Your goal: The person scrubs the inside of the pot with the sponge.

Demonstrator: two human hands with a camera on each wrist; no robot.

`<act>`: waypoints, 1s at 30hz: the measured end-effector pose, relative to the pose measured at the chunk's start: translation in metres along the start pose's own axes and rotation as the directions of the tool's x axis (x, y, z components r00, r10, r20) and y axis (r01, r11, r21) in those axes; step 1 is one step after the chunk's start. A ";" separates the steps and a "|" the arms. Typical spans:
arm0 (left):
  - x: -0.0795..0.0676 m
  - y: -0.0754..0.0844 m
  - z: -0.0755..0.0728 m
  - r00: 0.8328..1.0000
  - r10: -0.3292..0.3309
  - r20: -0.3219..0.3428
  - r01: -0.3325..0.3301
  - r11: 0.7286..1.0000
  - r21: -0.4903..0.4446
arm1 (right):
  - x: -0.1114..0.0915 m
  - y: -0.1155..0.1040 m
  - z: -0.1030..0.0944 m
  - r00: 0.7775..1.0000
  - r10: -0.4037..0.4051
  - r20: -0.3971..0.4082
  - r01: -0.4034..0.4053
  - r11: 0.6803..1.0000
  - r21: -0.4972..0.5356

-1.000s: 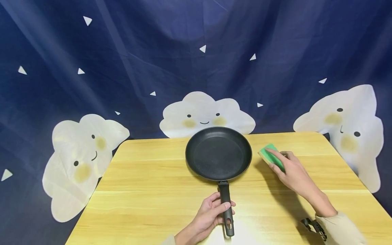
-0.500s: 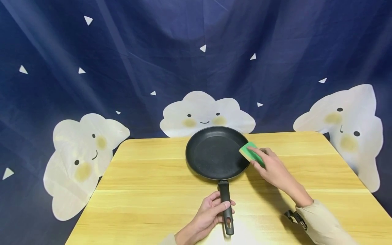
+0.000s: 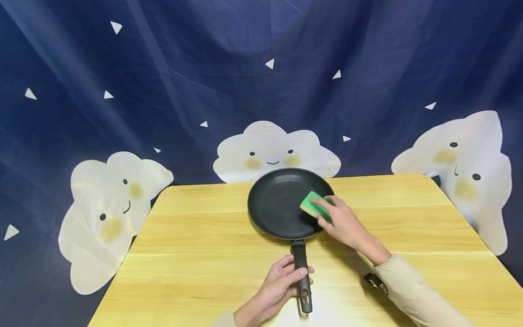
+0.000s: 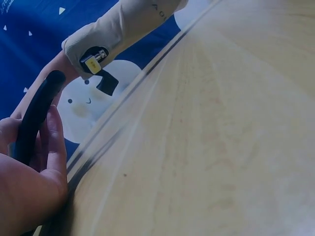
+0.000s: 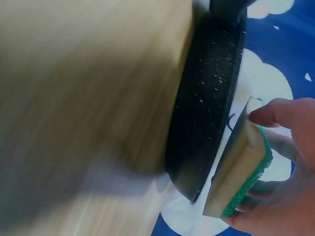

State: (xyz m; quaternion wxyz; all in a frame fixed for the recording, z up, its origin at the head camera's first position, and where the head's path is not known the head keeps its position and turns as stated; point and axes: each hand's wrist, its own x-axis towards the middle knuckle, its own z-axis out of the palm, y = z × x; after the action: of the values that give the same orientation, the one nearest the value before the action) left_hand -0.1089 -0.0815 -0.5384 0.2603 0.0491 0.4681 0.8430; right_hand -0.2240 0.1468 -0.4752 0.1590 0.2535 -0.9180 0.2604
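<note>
A black frying pan stands on the wooden table, its handle pointing toward me. My left hand grips that handle, thumb on top and fingers beneath. In the left wrist view the handle rises between thumb and fingers. My right hand pinches a sponge, green scouring side up and pale yellow foam below, over the right half of the pan. From the right wrist view, the sponge appears tilted near the pan's rim; whether its foam touches the pan's inside cannot be told.
The light wooden table extends around the pan on both sides. Behind it hangs a dark blue curtain with white clouds and small triangles. A black strap device is at my right sleeve.
My right hand has carried the sponge leftward from the table's right side, across the pan's right rim to over its inside. The left hand and the pan have stayed in place.
</note>
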 end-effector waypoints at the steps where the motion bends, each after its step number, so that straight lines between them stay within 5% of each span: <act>1: 0.000 0.000 0.000 1.000 0.002 -0.003 -0.002 1.000 0.000 | 0.000 0.000 0.002 1.000 -0.002 0.014 0.002 1.000 0.000; 17: 0.002 0.003 -0.002 1.000 -0.003 0.010 0.003 1.000 0.013 | 0.022 -0.003 0.017 0.987 -0.070 0.148 0.081 0.994 -0.071; 30: 0.002 0.003 0.000 1.000 -0.015 0.005 0.015 1.000 0.006 | 0.030 -0.009 0.015 0.965 -0.006 0.262 0.048 0.987 -0.156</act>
State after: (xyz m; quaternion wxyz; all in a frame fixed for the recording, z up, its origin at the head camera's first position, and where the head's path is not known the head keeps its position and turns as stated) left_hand -0.1118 -0.0820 -0.5368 0.2679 0.0486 0.4704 0.8394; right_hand -0.2459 0.1203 -0.4707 0.0604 0.2844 -0.9454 0.1474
